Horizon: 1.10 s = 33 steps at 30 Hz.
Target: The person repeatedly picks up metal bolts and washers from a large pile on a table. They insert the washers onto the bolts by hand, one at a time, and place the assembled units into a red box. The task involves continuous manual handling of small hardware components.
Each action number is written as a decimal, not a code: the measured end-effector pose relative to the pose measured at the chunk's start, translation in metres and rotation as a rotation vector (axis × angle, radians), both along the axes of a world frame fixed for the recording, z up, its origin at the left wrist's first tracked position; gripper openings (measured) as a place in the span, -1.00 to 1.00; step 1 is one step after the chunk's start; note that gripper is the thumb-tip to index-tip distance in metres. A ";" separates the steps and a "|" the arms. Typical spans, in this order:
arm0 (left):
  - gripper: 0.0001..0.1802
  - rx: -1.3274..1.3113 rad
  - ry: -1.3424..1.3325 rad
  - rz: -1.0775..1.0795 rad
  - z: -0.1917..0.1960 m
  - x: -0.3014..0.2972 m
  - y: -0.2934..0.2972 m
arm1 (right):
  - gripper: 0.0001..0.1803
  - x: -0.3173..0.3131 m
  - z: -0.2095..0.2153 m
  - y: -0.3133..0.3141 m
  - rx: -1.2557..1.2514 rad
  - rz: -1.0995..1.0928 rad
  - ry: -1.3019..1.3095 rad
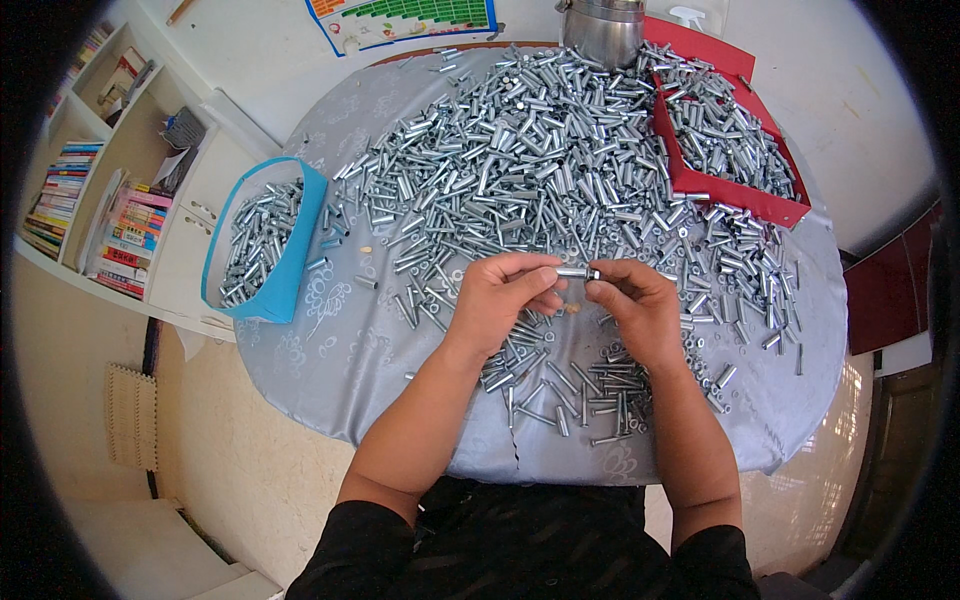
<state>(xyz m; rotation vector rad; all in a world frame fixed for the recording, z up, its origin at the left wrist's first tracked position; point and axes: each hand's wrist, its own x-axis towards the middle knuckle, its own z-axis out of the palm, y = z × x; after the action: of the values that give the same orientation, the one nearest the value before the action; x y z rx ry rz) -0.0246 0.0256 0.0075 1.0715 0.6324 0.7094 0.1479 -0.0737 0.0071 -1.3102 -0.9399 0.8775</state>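
My left hand and my right hand meet above the round table, which is draped in a grey cloth. Between their fingertips they hold a small metal sleeve with a bolt, lying level. The left fingers pinch the sleeve end; the right fingers grip the other end. Under my hands lie loose bolts and nuts. A large heap of metal sleeves covers the far half of the table.
A blue box with several sleeves sits at the table's left edge. A red tray full of sleeves lies at the far right. A steel pot stands at the back. Bookshelves line the left wall.
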 end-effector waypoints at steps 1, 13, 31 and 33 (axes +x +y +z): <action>-0.76 -0.011 0.000 -0.005 0.001 0.000 0.000 | -0.77 0.000 0.000 0.000 0.001 0.009 0.013; -0.76 -0.085 -0.029 -0.035 0.001 -0.002 0.002 | -0.78 -0.002 0.006 -0.002 -0.042 -0.014 -0.029; -0.76 -0.120 -0.069 -0.019 -0.002 -0.002 0.003 | -0.77 0.001 0.001 0.000 0.092 -0.072 -0.193; -0.76 -0.118 -0.069 -0.025 -0.002 -0.001 0.003 | -0.78 0.001 0.001 -0.001 0.079 -0.062 -0.198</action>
<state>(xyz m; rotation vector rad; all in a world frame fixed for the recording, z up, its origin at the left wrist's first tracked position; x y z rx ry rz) -0.0260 0.0288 0.0058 0.9412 0.5936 0.6765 0.1493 -0.0746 0.0084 -1.3683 -1.0712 0.6653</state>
